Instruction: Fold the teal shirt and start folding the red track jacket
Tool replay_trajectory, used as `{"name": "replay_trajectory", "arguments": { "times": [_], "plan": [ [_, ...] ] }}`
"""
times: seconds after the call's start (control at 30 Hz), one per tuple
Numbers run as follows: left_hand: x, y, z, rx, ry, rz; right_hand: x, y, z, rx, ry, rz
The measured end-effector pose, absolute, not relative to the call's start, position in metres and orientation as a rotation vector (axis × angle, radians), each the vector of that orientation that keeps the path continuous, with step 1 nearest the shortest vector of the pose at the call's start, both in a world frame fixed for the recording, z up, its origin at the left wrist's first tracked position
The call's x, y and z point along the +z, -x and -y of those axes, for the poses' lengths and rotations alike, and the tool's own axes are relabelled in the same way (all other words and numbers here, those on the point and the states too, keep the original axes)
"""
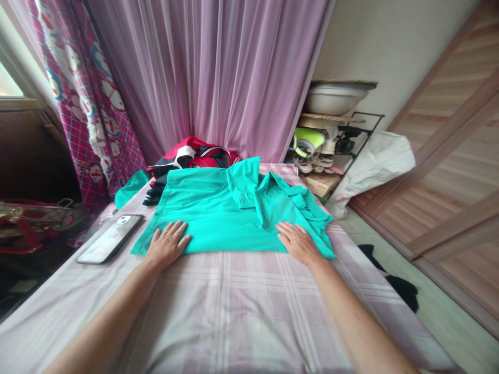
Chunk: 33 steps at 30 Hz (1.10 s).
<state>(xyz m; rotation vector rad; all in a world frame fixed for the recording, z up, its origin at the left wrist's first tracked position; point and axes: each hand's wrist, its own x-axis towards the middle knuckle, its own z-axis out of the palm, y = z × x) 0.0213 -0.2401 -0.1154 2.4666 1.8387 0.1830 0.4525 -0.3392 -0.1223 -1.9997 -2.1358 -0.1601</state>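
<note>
Hands (167,245) (298,242) outspread on turquoise shirt (202,213)

Both arms bare from fingertips to the bottom frame edge. Left hand (166,246): compact back, slim tapered digits. Right hand (300,244): same build, slender digits. Narrow at the wrists; left forearm (105,314) and right forearm (353,314) smooth in outline, widening toward the elbow end, a bit soft near the frame edge. Fine skin detail too small to read.

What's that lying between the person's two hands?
In the head view, the near part of a green garment lies between the left hand and right hand.
</note>
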Motion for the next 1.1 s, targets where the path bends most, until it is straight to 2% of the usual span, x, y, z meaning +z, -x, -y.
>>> {"name": "replay_trajectory", "arguments": {
  "times": [0.13,0.27,0.43,0.53,0.7,0.87,1.1],
  "plan": [
    [-0.112,-0.023,0.241,0.158,-2.443,-1.869,-0.121,-0.495,0.337,-0.163,2.052,2.043],
    [-0.111,-0.025,0.243,0.179,-2.447,-1.873,-0.114,-0.509,0.333,-0.221,2.271,1.702],
    [-0.113,-0.022,0.242,0.186,-2.462,-1.873,-0.093,-0.507,0.313,-0.027,2.570,1.482],
    [-0.114,-0.021,0.242,0.177,-2.470,-1.871,-0.077,-0.506,0.299,-0.005,2.529,1.574],
    [-0.114,-0.022,0.244,0.147,-2.450,-1.887,-0.075,-0.500,0.286,-0.342,2.263,1.520],
    [-0.112,-0.022,0.246,0.136,-2.424,-1.909,-0.099,-0.496,0.278,-0.159,2.411,1.610],
    [-0.109,-0.026,0.249,0.096,-2.423,-1.924,-0.097,-0.497,0.280,-0.116,2.420,1.627]
  ]
}}
